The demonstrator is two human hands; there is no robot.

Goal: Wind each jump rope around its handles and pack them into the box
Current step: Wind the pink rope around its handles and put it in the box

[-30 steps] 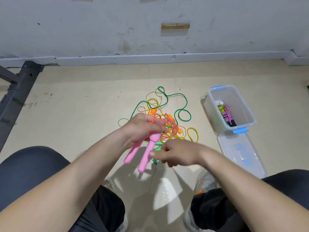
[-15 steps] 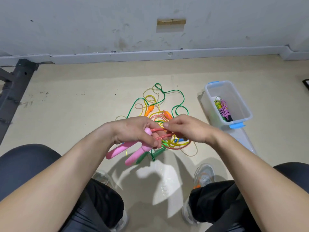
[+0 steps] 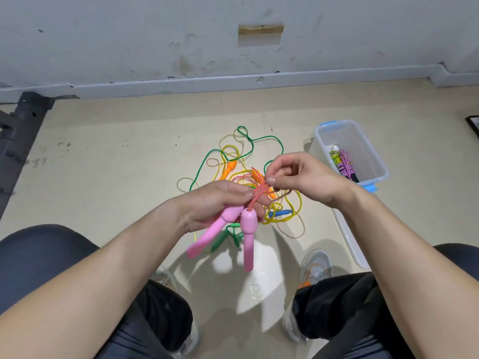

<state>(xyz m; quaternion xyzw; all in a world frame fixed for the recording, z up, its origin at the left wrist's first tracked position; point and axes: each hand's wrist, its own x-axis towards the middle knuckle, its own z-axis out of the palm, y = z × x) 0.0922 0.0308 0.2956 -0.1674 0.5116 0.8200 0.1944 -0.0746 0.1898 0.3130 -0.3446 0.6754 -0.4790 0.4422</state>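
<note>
1. Cord of the pink jump rope (image 3: 255, 196) looks thin, soft and springy. I judge it light but apt to slip off its turns, so it wants steady tension while winding.
2. Left hand (image 3: 220, 203), centre of frame, grips both pink handles (image 3: 248, 229) near their bulbed tops, with the shafts hanging down. That stiff part seems the best place to hold.
3. Right hand (image 3: 303, 177), just to the right, pinches the cord between thumb and forefinger.
4. Loose ropes (image 3: 229, 167) in green, yellow, orange and blue lie tangled on the floor behind the hands and could snag the pink cord.
5. Box (image 3: 347, 136) stands open at the right of frame with one wound rope (image 3: 346, 165) inside. Its lid (image 3: 350, 242) lies on the floor below it.
</note>
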